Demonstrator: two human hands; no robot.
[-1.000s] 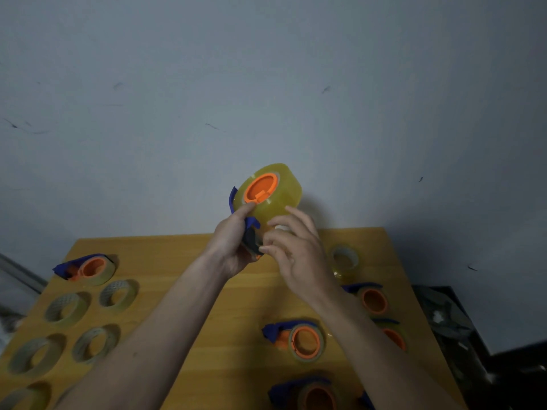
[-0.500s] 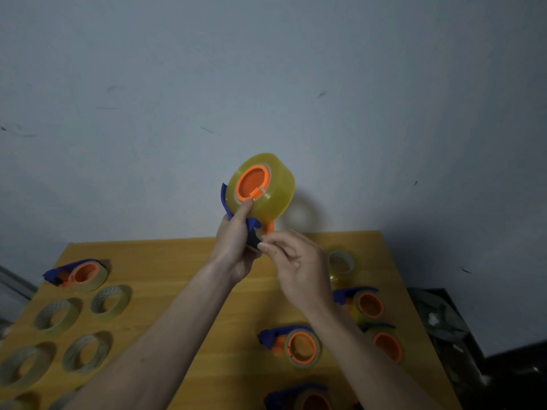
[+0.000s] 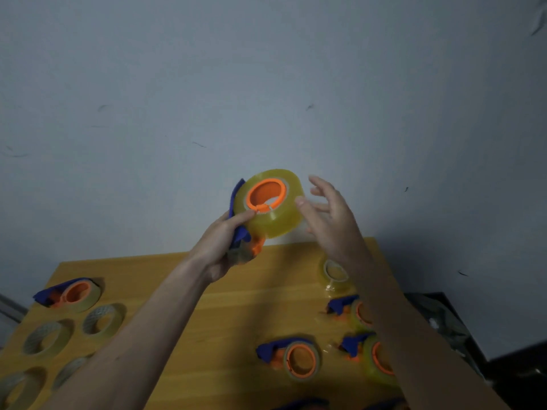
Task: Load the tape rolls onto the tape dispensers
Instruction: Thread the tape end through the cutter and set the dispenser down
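My left hand (image 3: pixel 220 247) grips the blue and orange handle of a tape dispenser (image 3: pixel 241 232) raised above the far edge of the table. A thick yellow tape roll (image 3: pixel 278 216) sits on its orange hub (image 3: pixel 266 195). My right hand (image 3: pixel 328 216) hovers just right of the roll with fingers spread; its thumb tip is at the roll's side, and I cannot tell if it touches. Loose tape rolls (image 3: pixel 102 321) lie at the table's left.
The wooden table (image 3: pixel 225 315) carries loaded dispensers at left (image 3: pixel 69 294) and in front right (image 3: pixel 296 358), (image 3: pixel 352 312), (image 3: pixel 373 358). A clear roll (image 3: pixel 334 273) lies near the far right corner. A grey wall rises behind. Dark clutter lies off the right edge.
My right hand let go below the roll and moved up to its right side, fingers spreading. The dispenser with the roll tilted, so its hub faces me more.
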